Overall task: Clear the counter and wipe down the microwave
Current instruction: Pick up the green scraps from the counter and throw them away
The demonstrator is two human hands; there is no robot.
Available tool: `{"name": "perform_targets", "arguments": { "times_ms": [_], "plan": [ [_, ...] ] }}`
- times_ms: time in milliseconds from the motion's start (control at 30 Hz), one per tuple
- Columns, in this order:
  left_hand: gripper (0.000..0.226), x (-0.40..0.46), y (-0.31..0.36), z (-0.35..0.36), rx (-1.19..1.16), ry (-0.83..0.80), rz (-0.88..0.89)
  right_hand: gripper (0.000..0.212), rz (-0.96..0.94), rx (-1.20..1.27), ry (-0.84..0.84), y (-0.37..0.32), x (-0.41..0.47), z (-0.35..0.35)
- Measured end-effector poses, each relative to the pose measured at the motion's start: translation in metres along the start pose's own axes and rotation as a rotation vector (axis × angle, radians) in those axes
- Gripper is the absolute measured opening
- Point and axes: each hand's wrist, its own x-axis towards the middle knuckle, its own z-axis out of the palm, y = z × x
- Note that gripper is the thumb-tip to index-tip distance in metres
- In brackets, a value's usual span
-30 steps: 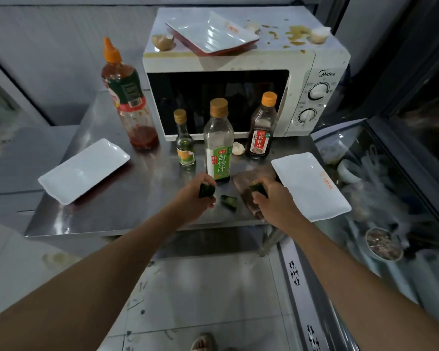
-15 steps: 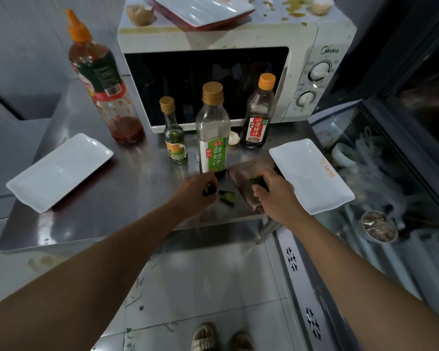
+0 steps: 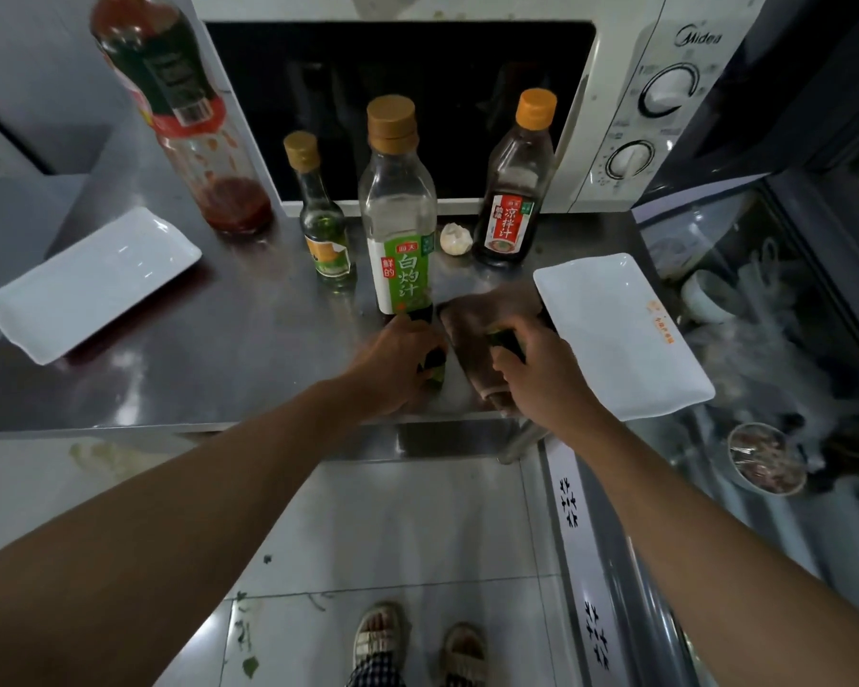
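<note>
A white microwave stands at the back of the steel counter. Near the counter's front edge my left hand curls round dark green vegetable pieces. My right hand pinches another green piece above a brown cloth lying flat on the counter. A tall clear bottle with a green label stands just behind my left hand.
A chili sauce bottle, a small green bottle and a dark red-labelled bottle stand before the microwave, a garlic bulb between them. White rectangular plates lie at left and right. A glass display case adjoins on the right.
The view has moved closer and lower over the counter. My left hand has closed over the loose green piece that lay between my hands. My right hand keeps its piece.
</note>
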Motion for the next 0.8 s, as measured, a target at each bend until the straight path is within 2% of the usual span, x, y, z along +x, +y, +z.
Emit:
{"name": "perform_targets", "arguments": {
  "times_ms": [367,500,800],
  "plan": [
    [0.035,-0.001,-0.001,0.005,0.084,-0.025,-0.007,0.024,-0.038,0.107,-0.026,0.009,0.0,-0.007],
    [0.036,-0.008,0.0,0.006,0.04,-0.091,-0.06,0.023,-0.049,0.126,-0.02,0.013,-0.001,-0.006],
    [0.036,-0.011,0.004,0.011,-0.041,-0.037,-0.206,0.022,-0.085,0.139,0.0,0.021,0.0,-0.001]
  ]
}}
